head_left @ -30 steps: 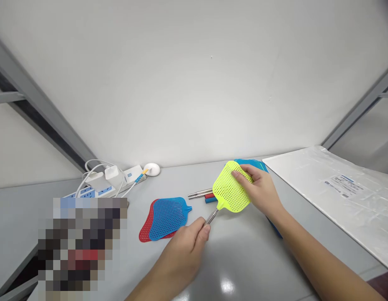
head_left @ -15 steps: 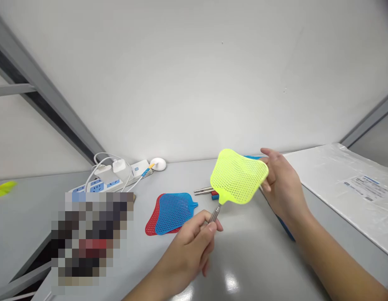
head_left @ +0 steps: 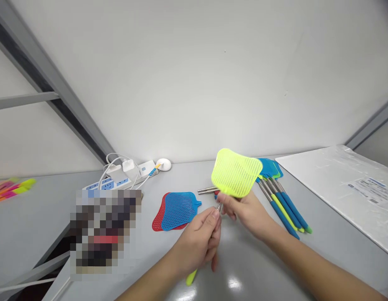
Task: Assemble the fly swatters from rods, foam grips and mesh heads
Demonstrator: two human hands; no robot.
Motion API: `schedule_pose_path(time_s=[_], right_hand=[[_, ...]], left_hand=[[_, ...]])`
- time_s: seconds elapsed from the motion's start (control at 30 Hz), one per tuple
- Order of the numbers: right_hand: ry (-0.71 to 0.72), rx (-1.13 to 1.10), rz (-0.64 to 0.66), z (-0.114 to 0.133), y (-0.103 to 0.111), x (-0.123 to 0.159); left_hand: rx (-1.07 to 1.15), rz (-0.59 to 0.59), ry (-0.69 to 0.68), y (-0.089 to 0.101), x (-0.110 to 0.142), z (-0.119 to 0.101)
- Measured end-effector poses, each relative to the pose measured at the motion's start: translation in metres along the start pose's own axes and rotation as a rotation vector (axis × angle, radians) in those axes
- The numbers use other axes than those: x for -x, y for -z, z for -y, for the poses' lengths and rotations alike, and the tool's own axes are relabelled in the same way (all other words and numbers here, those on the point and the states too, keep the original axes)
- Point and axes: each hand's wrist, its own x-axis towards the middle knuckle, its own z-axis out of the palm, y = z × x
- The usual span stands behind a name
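Observation:
A yellow-green plastic fly swatter head stands up above my hands on a thin metal shaft. My left hand is closed around the shaft, and the swatter's yellow handle end pokes out below it. My right hand pinches the swatter just under the head, close to my left hand. Left of my hands, a blue mesh swatter head lies on a red one. Several metal tubes lie behind, partly hidden by the yellow-green head.
Several finished swatters with blue handles lie on the grey table at right. A white power strip with chargers sits at the back. A plastic-covered white sheet lies far right, and bright handles lie far left.
My right hand has moved from the swatter's head down to just below it. The view has turned left, showing the swatter bundle and more of the table.

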Motion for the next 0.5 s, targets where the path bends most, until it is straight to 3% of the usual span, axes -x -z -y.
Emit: schedule_pose_path(time_s=[0.13,0.23,0.33,0.43,0.5], right_hand=[[0.1,-0.15,-0.305,0.011,0.045,-0.019],[0.117,-0.245,-0.36,0.011,0.053,-0.023],[0.085,-0.197,-0.256,0.002,0.037,-0.017],[0.006,-0.035,0.017,-0.009,0.013,-0.004],[-0.031,-0.048,0.183,-0.015,-0.001,0.004]], left_hand=[[-0.014,0.121,0.117,0.003,0.005,-0.003],[0.013,0.173,0.143,0.006,0.006,-0.001],[0.044,0.165,0.126,0.01,0.004,0.0],[0.043,0.121,0.091,0.012,0.003,-0.003],[-0.022,0.077,0.053,0.013,0.005,-0.009]])
